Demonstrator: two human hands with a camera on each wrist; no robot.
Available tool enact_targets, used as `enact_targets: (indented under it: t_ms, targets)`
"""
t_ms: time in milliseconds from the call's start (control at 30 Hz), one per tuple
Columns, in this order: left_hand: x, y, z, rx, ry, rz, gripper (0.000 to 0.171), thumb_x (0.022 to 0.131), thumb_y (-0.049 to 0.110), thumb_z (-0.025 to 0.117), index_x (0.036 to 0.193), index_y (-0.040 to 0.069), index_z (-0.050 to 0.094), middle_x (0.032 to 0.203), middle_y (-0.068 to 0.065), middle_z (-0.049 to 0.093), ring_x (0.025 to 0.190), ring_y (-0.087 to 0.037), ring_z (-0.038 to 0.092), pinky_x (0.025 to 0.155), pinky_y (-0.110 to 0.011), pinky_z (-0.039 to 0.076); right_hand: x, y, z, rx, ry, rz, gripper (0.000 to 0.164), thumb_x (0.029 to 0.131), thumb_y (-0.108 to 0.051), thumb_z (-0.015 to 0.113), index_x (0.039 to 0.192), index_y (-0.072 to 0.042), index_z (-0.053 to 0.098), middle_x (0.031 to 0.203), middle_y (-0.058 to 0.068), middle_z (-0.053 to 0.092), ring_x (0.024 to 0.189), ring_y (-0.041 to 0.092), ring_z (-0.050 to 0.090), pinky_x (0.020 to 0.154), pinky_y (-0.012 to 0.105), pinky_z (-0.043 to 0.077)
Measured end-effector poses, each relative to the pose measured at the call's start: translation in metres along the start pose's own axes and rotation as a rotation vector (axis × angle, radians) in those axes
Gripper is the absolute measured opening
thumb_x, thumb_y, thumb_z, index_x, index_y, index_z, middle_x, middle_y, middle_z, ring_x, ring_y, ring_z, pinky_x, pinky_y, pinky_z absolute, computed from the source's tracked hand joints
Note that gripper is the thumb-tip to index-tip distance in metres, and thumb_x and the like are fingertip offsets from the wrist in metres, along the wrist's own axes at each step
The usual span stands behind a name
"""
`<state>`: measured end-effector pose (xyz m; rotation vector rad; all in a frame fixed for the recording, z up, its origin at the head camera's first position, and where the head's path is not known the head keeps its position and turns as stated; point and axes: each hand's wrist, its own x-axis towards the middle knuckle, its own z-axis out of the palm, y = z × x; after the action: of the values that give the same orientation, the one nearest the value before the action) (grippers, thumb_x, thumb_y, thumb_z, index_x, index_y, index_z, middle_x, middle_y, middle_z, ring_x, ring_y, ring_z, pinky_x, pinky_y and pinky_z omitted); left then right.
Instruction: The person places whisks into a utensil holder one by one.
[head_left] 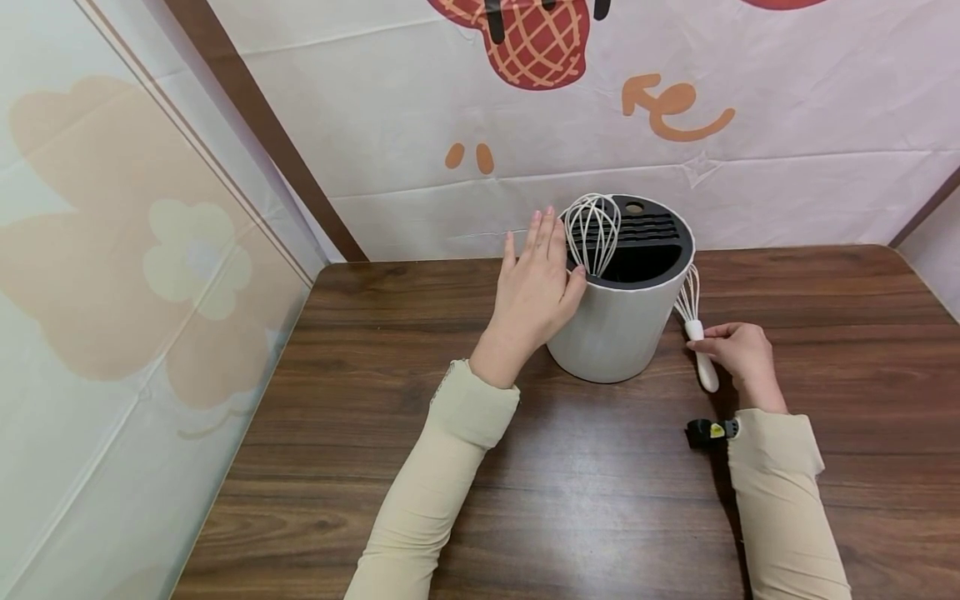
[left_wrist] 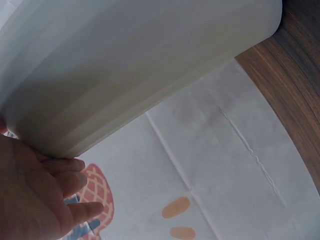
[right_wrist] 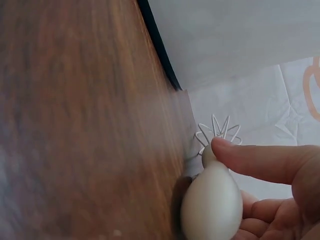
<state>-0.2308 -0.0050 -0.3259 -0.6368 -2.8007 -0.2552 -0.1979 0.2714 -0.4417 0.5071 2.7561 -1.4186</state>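
A white cylindrical utensil holder (head_left: pixel 615 333) with a black slotted top stands toward the back of the table. One whisk (head_left: pixel 594 233) stands in its opening, wire end up. My left hand (head_left: pixel 532 292) rests against the holder's left rim with fingers extended; in the left wrist view, the hand (left_wrist: pixel 37 192) touches the holder's wall (left_wrist: pixel 150 60). Right of the holder, a second whisk (head_left: pixel 705 367) lies along the table, its wires partly behind the holder. My right hand (head_left: pixel 742 354) pinches its white handle (right_wrist: pixel 212 202), the thumb near the neck.
The dark wooden table (head_left: pixel 600 517) reaches back to a printed fabric wall (head_left: pixel 390 125). Another printed panel (head_left: pixel 150 292) borders the left side. A black strap (head_left: pixel 708 431) sits at the right wrist.
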Motion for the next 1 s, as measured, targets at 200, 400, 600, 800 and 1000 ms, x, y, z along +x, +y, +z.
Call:
enact_targets:
  t_ms: [200, 400, 600, 800, 1000]
  targets:
    - [0.000, 0.000, 0.000, -0.006, 0.002, 0.000, 0.062, 0.098, 0.035, 0.032, 0.148, 0.000, 0.024, 0.157, -0.010, 0.015, 0.144, -0.019, 0.006, 0.113, -0.048, 0.005, 0.002, 0.002, -0.003, 0.102, -0.044, 0.030, 0.038, 0.083, -0.014, 0.070, 0.106, 0.015, 0.060, 0.076, -0.006, 0.056, 0.059, -0.004, 0.053, 0.056, 0.017, 0.048]
    - [0.000, 0.000, 0.001, -0.001, -0.002, 0.002, 0.062, 0.098, 0.035, 0.032, 0.148, 0.000, 0.023, 0.157, -0.010, 0.014, 0.144, -0.020, 0.006, 0.113, -0.049, 0.005, 0.006, 0.009, -0.007, 0.305, -0.105, 0.072, 0.017, 0.085, -0.008, 0.066, 0.097, 0.006, 0.065, 0.074, -0.012, 0.054, 0.062, -0.006, 0.059, 0.061, 0.016, 0.051]
    - [0.001, -0.001, 0.001, 0.007, -0.001, 0.004, 0.062, 0.098, 0.035, 0.032, 0.148, 0.000, 0.024, 0.157, -0.011, 0.015, 0.144, -0.019, 0.006, 0.113, -0.049, 0.007, 0.006, 0.014, -0.015, 0.706, -0.225, 0.126, 0.030, 0.088, 0.001, 0.058, 0.067, -0.017, 0.070, 0.067, -0.005, 0.067, 0.067, 0.000, 0.065, 0.062, 0.016, 0.052]
    - [0.001, -0.001, 0.001, -0.013, 0.013, 0.010, 0.062, 0.098, 0.035, 0.032, 0.148, 0.000, 0.024, 0.156, -0.011, 0.015, 0.144, -0.020, 0.007, 0.113, -0.049, 0.006, 0.007, 0.016, -0.020, 0.848, -0.247, 0.226, 0.027, 0.089, -0.002, 0.061, 0.066, -0.014, 0.072, 0.067, -0.001, 0.070, 0.067, 0.003, 0.067, 0.061, 0.016, 0.051]
    - [0.001, -0.001, 0.001, -0.010, 0.015, 0.008, 0.062, 0.098, 0.035, 0.033, 0.148, -0.001, 0.025, 0.156, -0.011, 0.015, 0.144, -0.020, 0.008, 0.113, -0.049, 0.006, 0.006, 0.018, -0.024, 0.763, -0.265, 0.234, 0.022, 0.087, -0.013, 0.067, 0.068, -0.022, 0.075, 0.074, -0.012, 0.069, 0.071, -0.003, 0.061, 0.061, 0.013, 0.047]
